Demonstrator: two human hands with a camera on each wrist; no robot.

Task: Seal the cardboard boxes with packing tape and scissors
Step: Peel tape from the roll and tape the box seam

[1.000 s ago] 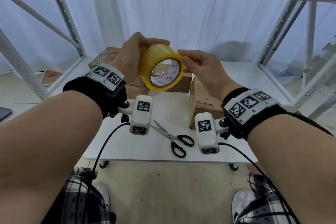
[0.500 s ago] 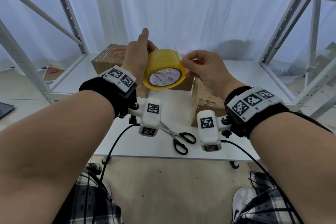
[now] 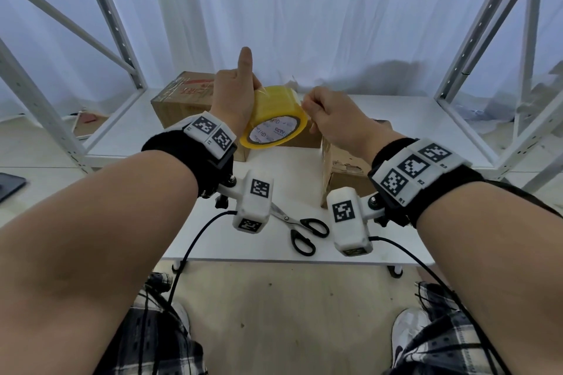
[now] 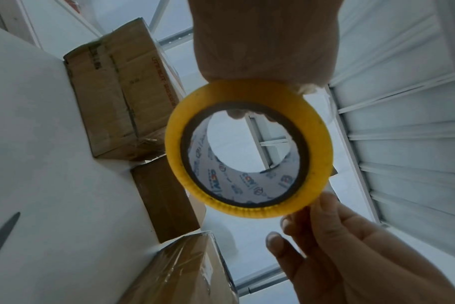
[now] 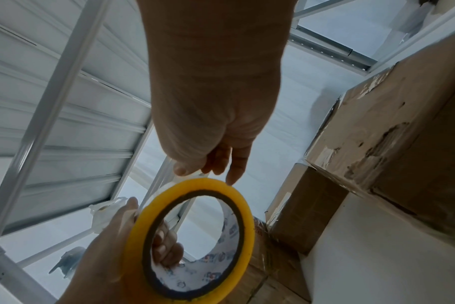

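Head view, centre of frame: three cardboard boxes sit closed on the white table; what they contain cannot be seen. Above them the yellow tape roll is held in the air. The left hand grips it, fingers curled through the core, thumb pointing up. The right hand pinches at the roll's right edge. Scissors lie lower centre, on the table's near edge.

White metal shelving frame backed by white curtain, softly backlit; low white table on casters; beige floor below.
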